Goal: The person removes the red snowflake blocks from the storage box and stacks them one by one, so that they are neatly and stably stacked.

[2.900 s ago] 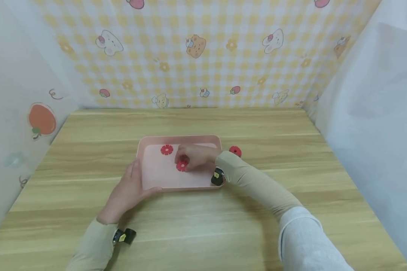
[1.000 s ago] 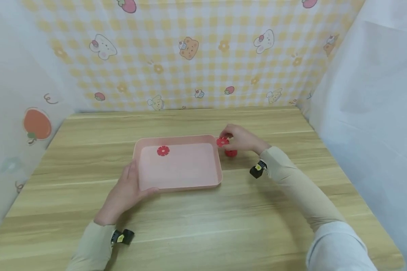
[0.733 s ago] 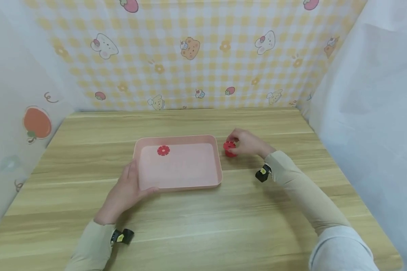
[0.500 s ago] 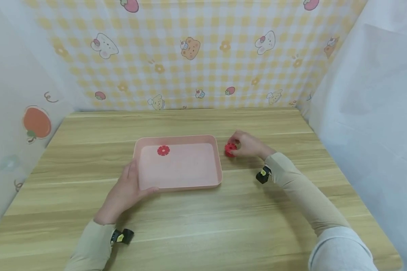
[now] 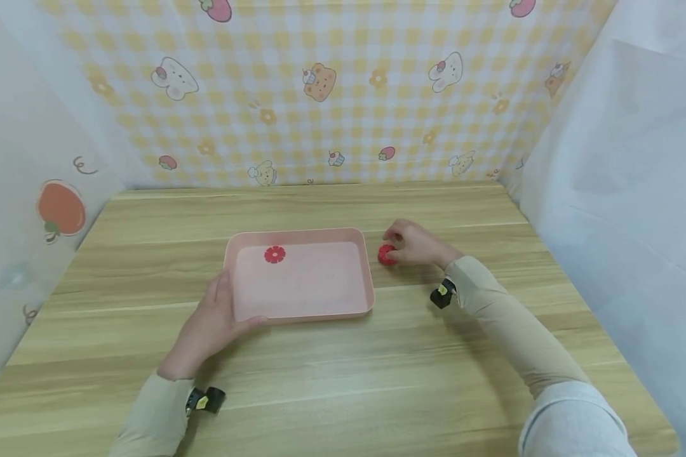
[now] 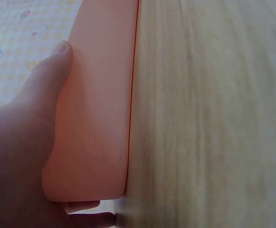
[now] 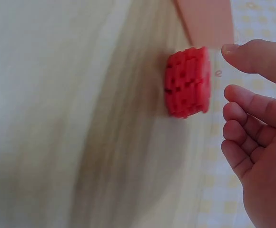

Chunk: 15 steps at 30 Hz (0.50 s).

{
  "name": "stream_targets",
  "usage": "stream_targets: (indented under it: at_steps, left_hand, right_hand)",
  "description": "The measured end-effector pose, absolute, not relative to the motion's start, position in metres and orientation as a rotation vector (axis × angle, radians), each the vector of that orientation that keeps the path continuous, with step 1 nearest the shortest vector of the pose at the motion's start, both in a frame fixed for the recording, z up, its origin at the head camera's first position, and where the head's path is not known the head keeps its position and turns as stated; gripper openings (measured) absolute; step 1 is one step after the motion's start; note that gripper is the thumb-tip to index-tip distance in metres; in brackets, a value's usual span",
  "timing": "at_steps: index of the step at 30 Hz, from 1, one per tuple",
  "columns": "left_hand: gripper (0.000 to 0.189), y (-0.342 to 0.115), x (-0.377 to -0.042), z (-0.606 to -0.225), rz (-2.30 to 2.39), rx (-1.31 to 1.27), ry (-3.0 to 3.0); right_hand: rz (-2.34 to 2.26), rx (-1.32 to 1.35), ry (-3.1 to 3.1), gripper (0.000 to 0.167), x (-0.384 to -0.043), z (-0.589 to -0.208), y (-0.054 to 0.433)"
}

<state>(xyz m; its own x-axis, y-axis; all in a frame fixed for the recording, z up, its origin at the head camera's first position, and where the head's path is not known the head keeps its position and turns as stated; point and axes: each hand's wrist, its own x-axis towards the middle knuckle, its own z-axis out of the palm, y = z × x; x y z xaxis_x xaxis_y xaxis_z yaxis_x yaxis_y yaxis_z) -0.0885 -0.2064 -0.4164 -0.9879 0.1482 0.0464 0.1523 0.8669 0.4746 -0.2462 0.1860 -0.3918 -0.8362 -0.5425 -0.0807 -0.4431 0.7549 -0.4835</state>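
Observation:
A shallow pink tray (image 5: 314,285) stands on the wooden table. My left hand (image 5: 208,324) grips its front left corner, thumb along the front wall and fingers along the left side. One red interlocking disc (image 5: 275,254), notched like a snowflake, lies flat inside near the back left. Just right of the tray is a short stack of similar red discs (image 7: 188,82), seen edge-on in the right wrist view. My right hand (image 5: 414,244) is right over this stack, holding nothing; thumb and loosely bent fingers are spread apart, a small gap above the top disc.
The wooden table (image 5: 331,387) reaches back to a yellow checked cloth (image 5: 354,114) with cartoon figures. White sheets hang at both sides, the right one (image 5: 617,190) close beyond the right arm.
The right hand took a red disc out of the tray, carried it right, lowered it onto the stack and let go. The left hand has kept its hold on the tray.

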Motion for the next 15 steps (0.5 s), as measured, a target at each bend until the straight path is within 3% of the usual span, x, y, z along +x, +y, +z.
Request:
stream_targets:
  at_steps: [15]
  left_hand:
    - [0.124, -0.207, -0.088, -0.417, -0.781, -0.230, -3.031]
  right_hand:
    - [-0.713, -0.960, 2.680, 0.025, -0.251, -0.366, 0.137]
